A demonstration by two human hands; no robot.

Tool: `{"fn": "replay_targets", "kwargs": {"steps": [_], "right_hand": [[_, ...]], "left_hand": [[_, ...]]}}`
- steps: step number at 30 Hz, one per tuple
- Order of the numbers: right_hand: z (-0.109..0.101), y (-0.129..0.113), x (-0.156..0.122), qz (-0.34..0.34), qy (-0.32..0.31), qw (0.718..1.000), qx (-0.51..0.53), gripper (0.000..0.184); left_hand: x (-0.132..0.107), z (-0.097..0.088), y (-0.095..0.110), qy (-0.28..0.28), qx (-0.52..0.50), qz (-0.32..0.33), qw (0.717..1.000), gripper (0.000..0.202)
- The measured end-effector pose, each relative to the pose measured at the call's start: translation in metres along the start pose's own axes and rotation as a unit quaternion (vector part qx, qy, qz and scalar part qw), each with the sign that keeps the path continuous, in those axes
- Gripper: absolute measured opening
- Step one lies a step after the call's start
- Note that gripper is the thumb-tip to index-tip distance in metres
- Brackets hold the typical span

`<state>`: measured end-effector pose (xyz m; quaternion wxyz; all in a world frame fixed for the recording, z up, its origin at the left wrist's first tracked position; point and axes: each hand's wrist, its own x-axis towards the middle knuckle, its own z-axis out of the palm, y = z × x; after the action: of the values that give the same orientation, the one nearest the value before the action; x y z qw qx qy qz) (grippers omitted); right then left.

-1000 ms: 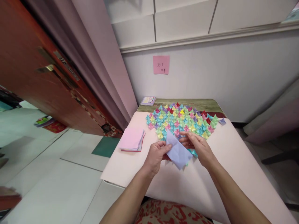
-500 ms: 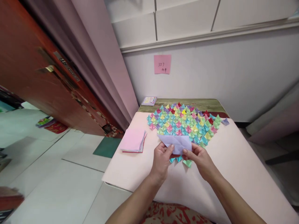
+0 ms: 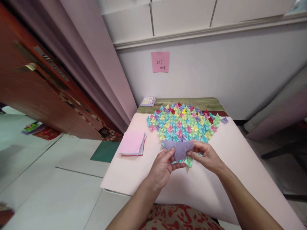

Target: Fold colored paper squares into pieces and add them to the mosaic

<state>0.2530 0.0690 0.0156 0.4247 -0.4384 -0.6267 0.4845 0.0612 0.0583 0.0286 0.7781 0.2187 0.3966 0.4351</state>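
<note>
Purple paper [image 3: 180, 150], folded, held over the near part of the folded pieces [image 3: 179, 124]; my left grip [image 3: 163, 166] and right grip [image 3: 208, 157] each pinch one side, probably to steady it; paper stack [image 3: 131, 143] lies leftward on the surface [image 3: 124, 179], presumably within reach

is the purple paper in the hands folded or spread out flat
Folded: the purple paper, held by the left hand and right hand, shows as a tapering band with a vertical fold line.
</note>
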Motion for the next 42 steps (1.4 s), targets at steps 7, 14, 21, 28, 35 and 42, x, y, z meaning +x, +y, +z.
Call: {"fn": "replay_targets", "kwargs": {"steps": [7, 14, 21, 28, 35, 42], "right_hand": [[0.006, -0.001, 0.011, -0.04, 0.01, 0.999, 0.01, 0.013], [0.014, 0.01, -0.002, 0.086, 0.13, 0.976, 0.154, 0.047], [0.028, -0.004, -0.011, 0.069, 0.153, 0.978, 0.123, 0.026], [0.033, -0.003, -0.019, 0.002, 0.192, 0.98, -0.06, 0.021], [0.033, -0.015, -0.025, -0.13, 0.211, 0.951, -0.184, 0.047], [0.039, -0.028, -0.025, -0.273, 0.242, 0.874, -0.322, 0.025]], "left_hand": [[-0.002, 0.004, -0.004, -0.018, 0.005, -0.015, 1.0, 0.035], [0.001, 0.001, -0.008, 0.077, 0.14, 0.194, 0.968, 0.03], [0.003, 0.003, -0.012, 0.046, 0.146, 0.184, 0.971, 0.032], [0.006, -0.005, -0.015, -0.017, 0.117, 0.11, 0.987, 0.03], [0.007, -0.014, -0.01, -0.027, 0.193, 0.212, 0.958, 0.024], [0.006, -0.017, -0.011, -0.033, 0.205, 0.23, 0.951, 0.02]]}}
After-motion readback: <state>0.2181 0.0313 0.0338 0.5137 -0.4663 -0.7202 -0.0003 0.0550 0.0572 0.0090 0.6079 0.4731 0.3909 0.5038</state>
